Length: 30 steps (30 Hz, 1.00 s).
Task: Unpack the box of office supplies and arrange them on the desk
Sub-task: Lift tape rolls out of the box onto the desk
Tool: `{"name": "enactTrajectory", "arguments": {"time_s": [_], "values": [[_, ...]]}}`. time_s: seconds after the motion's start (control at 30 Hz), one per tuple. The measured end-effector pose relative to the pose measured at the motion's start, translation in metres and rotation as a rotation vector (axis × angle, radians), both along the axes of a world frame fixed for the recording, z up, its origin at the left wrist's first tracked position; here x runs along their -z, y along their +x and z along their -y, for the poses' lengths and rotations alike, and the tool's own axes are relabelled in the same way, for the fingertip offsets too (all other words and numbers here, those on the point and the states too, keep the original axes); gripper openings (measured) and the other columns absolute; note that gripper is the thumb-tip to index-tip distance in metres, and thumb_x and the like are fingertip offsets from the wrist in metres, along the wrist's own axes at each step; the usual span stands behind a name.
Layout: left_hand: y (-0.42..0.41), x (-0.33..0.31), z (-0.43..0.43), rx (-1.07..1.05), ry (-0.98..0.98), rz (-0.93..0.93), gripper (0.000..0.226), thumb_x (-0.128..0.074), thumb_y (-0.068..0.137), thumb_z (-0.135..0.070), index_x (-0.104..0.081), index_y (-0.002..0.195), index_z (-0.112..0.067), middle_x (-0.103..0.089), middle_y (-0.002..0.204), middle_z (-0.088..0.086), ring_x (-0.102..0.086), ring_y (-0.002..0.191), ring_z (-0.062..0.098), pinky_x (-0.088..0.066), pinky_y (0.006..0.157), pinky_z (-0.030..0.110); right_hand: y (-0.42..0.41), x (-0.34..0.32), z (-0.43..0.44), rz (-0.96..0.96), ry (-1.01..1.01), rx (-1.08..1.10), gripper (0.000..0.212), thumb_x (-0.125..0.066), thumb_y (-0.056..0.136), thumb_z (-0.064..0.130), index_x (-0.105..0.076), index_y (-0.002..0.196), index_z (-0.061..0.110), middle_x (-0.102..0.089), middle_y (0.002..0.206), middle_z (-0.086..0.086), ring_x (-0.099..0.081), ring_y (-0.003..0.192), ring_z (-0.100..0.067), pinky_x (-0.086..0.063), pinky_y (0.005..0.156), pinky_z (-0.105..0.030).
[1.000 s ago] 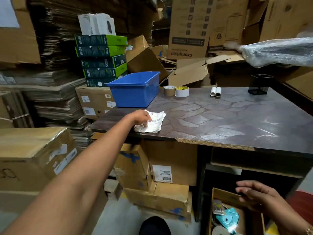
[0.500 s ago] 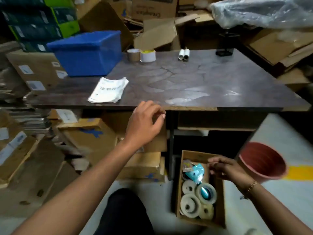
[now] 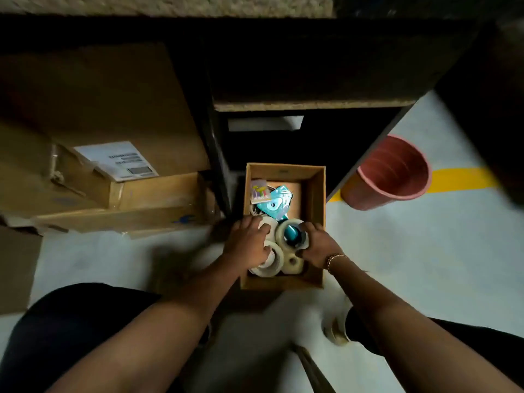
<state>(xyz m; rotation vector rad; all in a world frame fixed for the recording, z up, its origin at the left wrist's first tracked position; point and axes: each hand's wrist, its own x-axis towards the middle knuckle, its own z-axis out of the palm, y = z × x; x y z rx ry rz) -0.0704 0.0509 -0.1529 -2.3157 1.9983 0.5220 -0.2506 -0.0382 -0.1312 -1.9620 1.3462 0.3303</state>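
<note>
Stacked cartons [image 3: 153,194] at 9 o'clock crowd the left edge of the open box [image 3: 317,194]. Their white shipping label [image 3: 116,161] is too blurred to read. The box stands on the floor at centre. Left hand [image 3: 246,242]: fingers bent over the pale tape rolls [image 3: 273,265]; grip cannot be determined. Right hand [image 3: 320,245]: fingers and thumb clasp the teal-cored roll [image 3: 286,236]. Bare floor lies at 3 o'clock, and the red bin [image 3: 394,171] at 2 o'clock stands apart from the box.

Storeroom or packing area, floor level.
I note cardboard cartons [image 3: 150,194] stacked on a grey painted floor [image 3: 411,265], one bearing a printed shipping label [image 3: 116,161]. A yellow line [image 3: 459,180] marks the floor. My open box [image 3: 317,199] of packing-tape rolls [image 3: 292,263] stands by a desk [image 3: 312,105] edged in raw chipboard.
</note>
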Motion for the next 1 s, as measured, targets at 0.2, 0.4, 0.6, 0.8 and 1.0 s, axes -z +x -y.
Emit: {"name": "enactTrajectory", "arguments": {"time_s": [0.2, 0.4, 0.6, 0.8, 1.0], "values": [[-0.035, 0.073, 0.011, -0.050, 0.195, -0.127, 0.076, -0.057, 0.079, -0.054, -0.034, 0.143, -0.021, -0.030, 0.153, 0.009, -0.024, 0.142, 0.032, -0.028, 0.113, 0.044, 0.018, 0.064, 0.014, -0.206, -0.163, -0.253, 0.092, -0.078, 0.073, 0.029, -0.026, 0.148, 0.020, -0.030, 0.152, -0.009, -0.036, 0.136, -0.033, -0.044, 0.105, -0.044], [-0.067, 0.122, 0.001, -0.271, 0.197, -0.140, 0.100, -0.066, 0.078, -0.047, -0.010, 0.154, -0.014, -0.009, 0.161, 0.018, -0.008, 0.148, 0.041, -0.015, 0.119, 0.049, 0.019, 0.114, 0.023, -0.364, -0.279, -0.442, 0.111, -0.078, 0.077, 0.031, 0.001, 0.155, 0.024, 0.002, 0.164, -0.015, -0.010, 0.149, -0.041, -0.028, 0.117, -0.049], [-0.073, 0.142, -0.008, -0.272, 0.120, -0.018, 0.118, -0.075, 0.059, -0.062, -0.022, 0.153, -0.014, -0.020, 0.159, 0.020, -0.021, 0.145, 0.045, -0.029, 0.112, 0.053, 0.029, 0.139, 0.038, -0.390, -0.299, -0.479, 0.128, -0.082, 0.073, 0.037, 0.019, 0.151, 0.029, 0.005, 0.163, -0.019, -0.011, 0.147, -0.048, -0.023, 0.117, -0.053], [-0.069, 0.144, -0.003, -0.232, 0.087, 0.063, 0.091, -0.078, 0.068, -0.042, -0.036, 0.143, -0.014, -0.041, 0.145, 0.019, -0.041, 0.128, 0.041, -0.039, 0.102, 0.050, 0.028, 0.138, 0.041, -0.364, -0.295, -0.459, 0.126, -0.086, 0.067, 0.036, 0.005, 0.154, 0.026, -0.011, 0.161, -0.019, -0.022, 0.143, -0.046, -0.028, 0.115, -0.053], [-0.048, 0.101, 0.017, -0.193, -0.035, 0.025, 0.112, -0.069, 0.057, -0.073, -0.030, 0.146, -0.019, -0.040, 0.144, 0.014, -0.041, 0.127, 0.037, -0.035, 0.107, 0.048, 0.030, 0.097, 0.044, -0.203, -0.449, -0.285, 0.117, -0.078, 0.068, 0.041, 0.001, 0.154, 0.027, -0.016, 0.158, -0.017, -0.028, 0.137, -0.043, -0.032, 0.112, -0.051]]}}
